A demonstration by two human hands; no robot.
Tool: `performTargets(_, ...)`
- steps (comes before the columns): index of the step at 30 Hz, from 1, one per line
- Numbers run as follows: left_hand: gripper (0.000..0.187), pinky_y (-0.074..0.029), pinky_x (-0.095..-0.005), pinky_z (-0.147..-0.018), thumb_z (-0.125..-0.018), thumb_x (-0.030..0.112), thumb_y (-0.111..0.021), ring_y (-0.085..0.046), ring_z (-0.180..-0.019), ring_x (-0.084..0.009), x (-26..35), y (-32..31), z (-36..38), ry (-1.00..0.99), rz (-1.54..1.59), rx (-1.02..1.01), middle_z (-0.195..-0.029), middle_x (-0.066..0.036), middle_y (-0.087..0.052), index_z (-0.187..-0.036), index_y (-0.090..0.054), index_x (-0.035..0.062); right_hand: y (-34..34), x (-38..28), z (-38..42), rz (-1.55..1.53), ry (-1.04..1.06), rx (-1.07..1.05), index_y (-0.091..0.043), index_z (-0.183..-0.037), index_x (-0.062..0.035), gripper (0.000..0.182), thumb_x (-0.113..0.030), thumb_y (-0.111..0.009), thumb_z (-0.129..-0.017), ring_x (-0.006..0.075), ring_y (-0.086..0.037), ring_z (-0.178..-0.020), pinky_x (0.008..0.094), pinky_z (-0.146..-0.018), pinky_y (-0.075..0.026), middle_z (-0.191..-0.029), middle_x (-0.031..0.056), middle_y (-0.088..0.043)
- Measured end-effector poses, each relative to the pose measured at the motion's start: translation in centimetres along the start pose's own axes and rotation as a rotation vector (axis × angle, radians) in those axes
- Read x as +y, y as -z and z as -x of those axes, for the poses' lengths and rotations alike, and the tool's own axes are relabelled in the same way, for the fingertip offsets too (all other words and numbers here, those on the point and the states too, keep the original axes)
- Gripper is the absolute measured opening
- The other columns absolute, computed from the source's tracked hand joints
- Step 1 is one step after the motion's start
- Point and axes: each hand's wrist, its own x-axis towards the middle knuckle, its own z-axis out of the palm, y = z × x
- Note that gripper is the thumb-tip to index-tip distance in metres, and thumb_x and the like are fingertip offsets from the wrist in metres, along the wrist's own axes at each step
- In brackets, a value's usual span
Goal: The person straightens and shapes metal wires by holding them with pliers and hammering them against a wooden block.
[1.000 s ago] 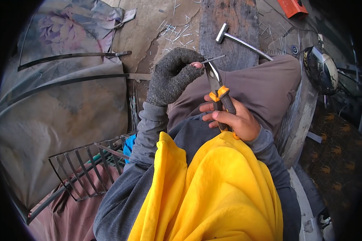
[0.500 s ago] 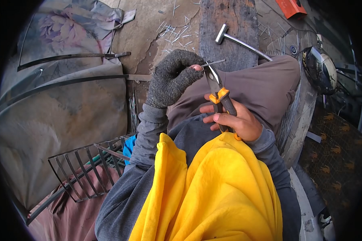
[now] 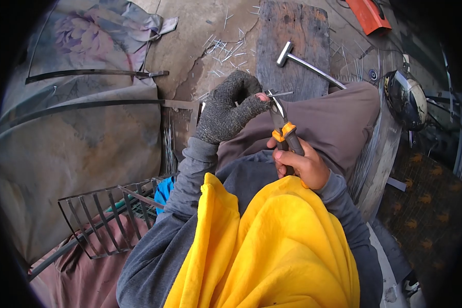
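My left hand (image 3: 230, 108), in a dark grey knitted glove with a bare thumb tip, pinches a short thin metal rod (image 3: 284, 94). The rod points right, across the jaws of a pair of pliers (image 3: 280, 114) with orange and black handles. My right hand (image 3: 304, 163) is bare and wrapped around those handles, below and right of the glove. Whether the jaws are fully closed on the rod is too small to tell. Beyond the hands, a metal hammer (image 3: 313, 66) lies with its head on a worn wooden plank (image 3: 292, 25) and its handle reaching toward my knee.
Several cut metal pieces (image 3: 226, 51) are scattered on the ground ahead. At left are a draped sheet (image 3: 77, 154) and a barred metal rack (image 3: 105, 220). A welding helmet (image 3: 408, 97) and long thin rods (image 3: 367, 154) are on the right. An orange object (image 3: 368, 15) stands far right.
The fingers of my right hand have closed in around the pliers' handles, which are nearer together. Both hands, the rod and the pliers sit slightly lower and further right in view.
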Motion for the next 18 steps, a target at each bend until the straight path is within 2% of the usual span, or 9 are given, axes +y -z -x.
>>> performTargets(1, 0.032, -0.042, -0.0241, -0.066, -0.086, 0.034, -0.076, -0.05, -0.074, -0.0073, 0.2, -0.3, -0.1, 0.012, -0.026, 0.012, -0.079, 0.001, -0.058, -0.087, -0.061, 0.0054, 0.0, 0.2, 0.0, 0.008, 0.002, -0.004, -0.054, -0.118, -0.0002, 0.032, -0.017, -0.057, -0.091, 0.0092, -0.05, -0.067, 0.0251, -0.066, -0.043, -0.077, 0.0018, -0.052)
performTargets(2, 0.032, -0.042, -0.0241, -0.066, -0.086, 0.034, -0.076, -0.05, -0.074, -0.0073, 0.6, -0.3, -0.3, 0.007, -0.026, 0.02, -0.079, 0.001, -0.058, -0.087, -0.061, 0.0054, 0.1, 0.6, 0.0, -0.034, 0.006, 0.006, -0.054, -0.116, -0.0009, 0.03, -0.016, -0.057, -0.091, 0.0087, -0.049, -0.067, 0.0247, -0.065, -0.042, -0.077, 0.0014, -0.052)
performTargets(4, 0.017, -0.047, -0.0265, -0.078, -0.089, 0.014, -0.071, -0.056, -0.085, -0.0105, 1.2, -0.2, -0.6, 0.107, -0.123, -0.1, -0.089, -0.003, -0.061, -0.095, -0.062, 0.0006, 0.1, 1.0, -0.1, -0.07, 0.011, 0.012, -0.054, -0.113, -0.0016, 0.027, -0.016, -0.057, -0.091, 0.0083, -0.049, -0.067, 0.0244, -0.064, -0.042, -0.077, 0.0011, -0.052)
performTargets(6, 0.019, -0.046, -0.0265, -0.077, -0.089, 0.017, -0.072, -0.056, -0.084, -0.0097, 1.1, -0.7, -0.9, 0.074, -0.119, -0.087, -0.087, -0.002, -0.061, -0.094, -0.062, 0.0012, 0.0, 1.1, 0.0, -0.148, 0.016, 0.057, -0.054, -0.11, -0.0027, 0.023, -0.016, -0.057, -0.091, 0.0069, -0.047, -0.064, 0.0235, -0.06, -0.041, -0.076, 0.0003, -0.051)
performTargets(8, 0.02, -0.046, -0.0271, -0.076, -0.089, 0.018, -0.073, -0.056, -0.083, -0.0092, 0.9, -0.9, -1.1, 0.127, -0.036, -0.105, -0.086, -0.002, -0.062, -0.093, -0.062, 0.0017, 0.3, 1.5, -0.1, -0.111, 0.049, 0.067, -0.054, -0.11, -0.003, 0.022, -0.015, -0.056, -0.092, 0.0064, -0.046, -0.063, 0.0231, -0.059, -0.04, -0.077, 0.0, -0.051)
performTargets(13, 0.023, -0.046, -0.0262, -0.073, -0.089, 0.022, -0.074, -0.053, -0.08, -0.0077, 0.7, -1.6, -1.4, 0.128, -0.058, -0.093, -0.081, 0.0, -0.059, -0.091, -0.061, 0.0029, 0.4, 0.9, 0.1, -0.06, 0.082, 0.127, -0.054, -0.107, -0.0034, 0.017, -0.014, -0.056, -0.093, 0.0046, -0.046, -0.06, 0.0222, -0.055, -0.039, -0.077, 0.0, -0.052)
performTargets(15, 0.025, -0.045, -0.0258, -0.072, -0.089, 0.024, -0.074, -0.052, -0.079, -0.0073, 0.6, -2.1, -1.7, 0.142, -0.051, -0.088, -0.079, 0.001, -0.058, -0.09, -0.06, 0.0032, 1.1, 1.1, 0.0, 0.187, 0.14, 0.243, -0.055, -0.106, -0.0021, 0.016, -0.012, -0.056, -0.093, 0.0081, -0.051, -0.063, 0.0255, -0.059, -0.042, -0.08, 0.0033, -0.055)
performTargets(16, 0.027, -0.044, -0.0254, -0.07, -0.089, 0.026, -0.075, -0.049, -0.077, -0.0073, 0.6, -2.4, -1.8, 0.167, -0.066, -0.082, -0.078, 0.001, -0.056, -0.089, -0.059, 0.0035, 1.5, 1.3, -0.1, 0.193, 0.141, 0.241, -0.055, -0.106, -0.0021, 0.016, -0.012, -0.056, -0.093, 0.0081, -0.051, -0.063, 0.0255, -0.059, -0.042, -0.08, 0.0033, -0.055)
performTargets(18, 0.029, -0.043, -0.0251, -0.068, -0.088, 0.028, -0.075, -0.047, -0.075, -0.0072, 0.8, -2.7, -2.2, 0.184, -0.079, -0.072, -0.076, 0.001, -0.054, -0.087, -0.059, 0.0038, 2.0, 1.4, -0.2, 0.523, 0.355, 0.403, -0.055, -0.107, -0.0009, 0.017, -0.01, -0.056, -0.093, 0.0136, -0.055, -0.067, 0.0294, -0.065, -0.046, -0.083, 0.0079, -0.058)
